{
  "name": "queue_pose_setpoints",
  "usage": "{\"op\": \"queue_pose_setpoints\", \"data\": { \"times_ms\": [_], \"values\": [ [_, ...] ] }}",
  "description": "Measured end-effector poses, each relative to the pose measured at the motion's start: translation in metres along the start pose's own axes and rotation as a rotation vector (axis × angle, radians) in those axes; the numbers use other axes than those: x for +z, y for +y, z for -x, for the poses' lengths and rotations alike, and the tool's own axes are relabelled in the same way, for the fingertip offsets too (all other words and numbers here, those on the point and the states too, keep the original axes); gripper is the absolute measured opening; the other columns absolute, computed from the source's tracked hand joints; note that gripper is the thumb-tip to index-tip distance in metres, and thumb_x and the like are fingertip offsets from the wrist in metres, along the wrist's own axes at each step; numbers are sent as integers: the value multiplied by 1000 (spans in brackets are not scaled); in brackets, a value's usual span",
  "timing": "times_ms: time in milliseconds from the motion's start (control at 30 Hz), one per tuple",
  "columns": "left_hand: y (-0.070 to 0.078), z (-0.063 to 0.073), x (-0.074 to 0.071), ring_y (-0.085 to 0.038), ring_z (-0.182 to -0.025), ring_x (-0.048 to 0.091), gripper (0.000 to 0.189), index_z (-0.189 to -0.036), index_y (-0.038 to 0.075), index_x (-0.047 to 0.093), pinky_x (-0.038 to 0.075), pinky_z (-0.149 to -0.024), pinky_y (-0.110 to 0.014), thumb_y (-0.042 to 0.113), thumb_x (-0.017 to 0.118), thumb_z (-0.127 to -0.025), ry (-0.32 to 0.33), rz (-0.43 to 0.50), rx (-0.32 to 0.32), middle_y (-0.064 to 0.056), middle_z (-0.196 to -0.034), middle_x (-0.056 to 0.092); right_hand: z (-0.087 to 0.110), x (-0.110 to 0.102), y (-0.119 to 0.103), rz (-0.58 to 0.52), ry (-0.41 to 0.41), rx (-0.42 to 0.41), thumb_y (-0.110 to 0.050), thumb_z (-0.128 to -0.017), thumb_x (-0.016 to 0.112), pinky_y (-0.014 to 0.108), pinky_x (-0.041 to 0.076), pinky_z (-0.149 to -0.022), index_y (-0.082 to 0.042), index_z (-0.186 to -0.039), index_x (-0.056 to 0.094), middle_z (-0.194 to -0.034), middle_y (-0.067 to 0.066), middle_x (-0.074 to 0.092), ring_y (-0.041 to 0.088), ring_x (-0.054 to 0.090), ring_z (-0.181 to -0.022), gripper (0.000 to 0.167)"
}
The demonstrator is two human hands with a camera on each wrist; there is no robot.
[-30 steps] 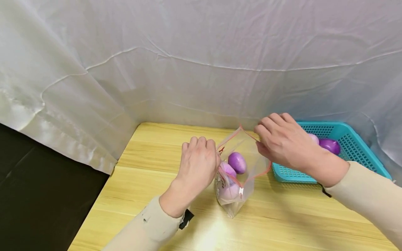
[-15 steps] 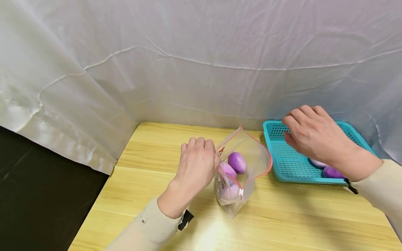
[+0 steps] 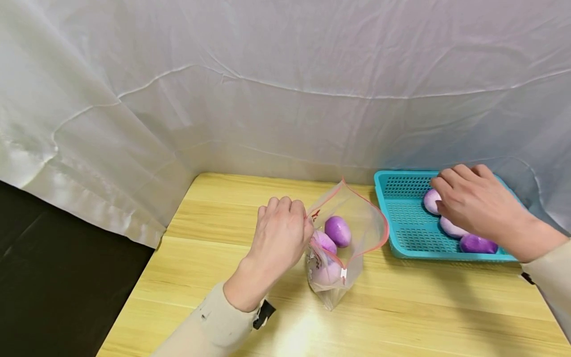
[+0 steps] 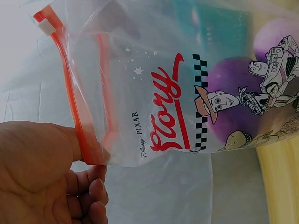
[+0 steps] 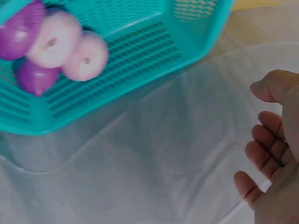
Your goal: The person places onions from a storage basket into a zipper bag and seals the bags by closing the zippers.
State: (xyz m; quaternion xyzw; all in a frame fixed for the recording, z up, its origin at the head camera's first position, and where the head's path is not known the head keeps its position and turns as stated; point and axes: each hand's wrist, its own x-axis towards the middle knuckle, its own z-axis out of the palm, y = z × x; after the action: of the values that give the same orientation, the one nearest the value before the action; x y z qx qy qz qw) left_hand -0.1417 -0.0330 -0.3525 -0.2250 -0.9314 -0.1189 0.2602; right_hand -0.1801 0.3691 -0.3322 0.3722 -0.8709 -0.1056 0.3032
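A clear zip bag [image 3: 369, 225] with a red-orange rim stands wide-mouthed on the table. Inside it lie rounded purple and pale lilac onion-like pieces [image 3: 337, 231]. My left hand [image 3: 281, 235] pinches the bag's rim at its left side; in the left wrist view the thumb and fingers grip the zip strip [image 4: 77, 105] at one corner. Over the turquoise basket [image 3: 379, 191] hovers my right hand [image 3: 482, 201]. The right wrist view shows its fingers loosely bent with nothing between them. Several more purple and pale onion-like pieces [image 5: 86, 56] lie in the basket, partly hidden by that hand in the head view.
The wooden table [image 3: 214, 263] carries the bag near its middle and the basket at the back right. A pale cloth curtain [image 3: 276, 99] hangs behind and to the left. A white zip slider [image 3: 343, 273] sits on the bag's near rim.
My right hand has moved from the bag's right rim rightward to above the basket. My left hand and the bag have stayed nearly still.
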Motion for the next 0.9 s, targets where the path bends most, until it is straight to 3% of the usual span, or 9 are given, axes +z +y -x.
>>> {"op": "queue_pose_setpoints", "data": {
  "times_ms": [133, 300, 500, 700, 900],
  "values": [
    [-1, 0, 0, -25, -71, 47, 17, -79, 13, 58, 34, -61, -35, 20, 63, -95, -13, 12, -7, -1, -73, 50, 23, 12, 14, 33, -62, -41, -35, -106, 11, 47, 38, -64, 1, -98, 58, -90, 15, 59, 35, 55, -82, 60],
    [-2, 1, 0, -25, -70, 46, 17, -80, 13, 59, 34, -62, -35, 19, 63, -94, -13, 17, -13, -1, -73, 50, 53, 26, 30, 74, -112, -104, -38, -110, 6, 46, 35, -64, 2, -106, 58, -101, 19, 60, 38, 54, -90, 65],
    [-2, 3, 1, -25, -70, 45, 18, -78, 12, 58, 34, -62, -35, 19, 64, -93, -10, 20, -8, -2, -72, 49, 82, 39, 43, 97, -201, -32, -49, -109, -6, 50, 37, -69, 1, -115, 62, -110, 22, 61, 42, 54, -100, 84],
    [-1, 3, 2, -25, -70, 44, 19, -77, 12, 56, 32, -62, -34, 18, 64, -93, -15, 20, -9, -1, -72, 47, 96, 48, 53, 134, -309, -5, -47, -106, -17, 55, 40, -79, 0, -123, 65, -121, 22, 61, 43, 52, -111, 96],
    [1, 2, 2, -24, -70, 45, 19, -76, 13, 55, 32, -62, -33, 17, 65, -92, -22, 28, 1, -1, -72, 47, 98, 59, 60, 155, -323, -11, -43, -105, -20, 53, 38, -76, 1, -121, 64, -118, 22, 60, 42, 50, -108, 96]
  ]
}}
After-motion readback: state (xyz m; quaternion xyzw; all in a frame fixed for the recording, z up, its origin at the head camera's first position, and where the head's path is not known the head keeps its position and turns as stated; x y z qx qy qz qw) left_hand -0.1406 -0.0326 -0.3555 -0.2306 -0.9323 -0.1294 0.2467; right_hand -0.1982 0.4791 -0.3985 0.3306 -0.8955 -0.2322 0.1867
